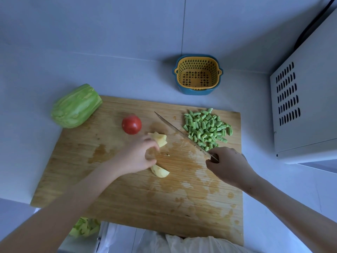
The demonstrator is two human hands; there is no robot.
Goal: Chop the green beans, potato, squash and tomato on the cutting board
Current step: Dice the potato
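Observation:
A wet wooden cutting board (pixel 127 201) fills the middle of the counter. My left hand (pixel 140 157) grips pale peeled potato pieces (pixel 160 139) near the board's centre, and another potato wedge (pixel 160 171) lies just below the hand. My right hand (pixel 229 167) holds a knife (pixel 178 133) by the handle, its blade pointing up-left and lifted off to the right of the potato. A pile of chopped green beans (pixel 207 127) sits at the board's upper right. A whole red tomato (pixel 131 124) rests left of the blade. The peeled green squash (pixel 76 106) lies across the board's upper-left corner.
A yellow strainer basket in a blue bowl (pixel 197 74) stands behind the board by the wall. A white appliance with vent slots (pixel 300 110) blocks the right side. Green peelings (pixel 85 227) lie below the board's front-left edge, beside a white bag (pixel 164 241).

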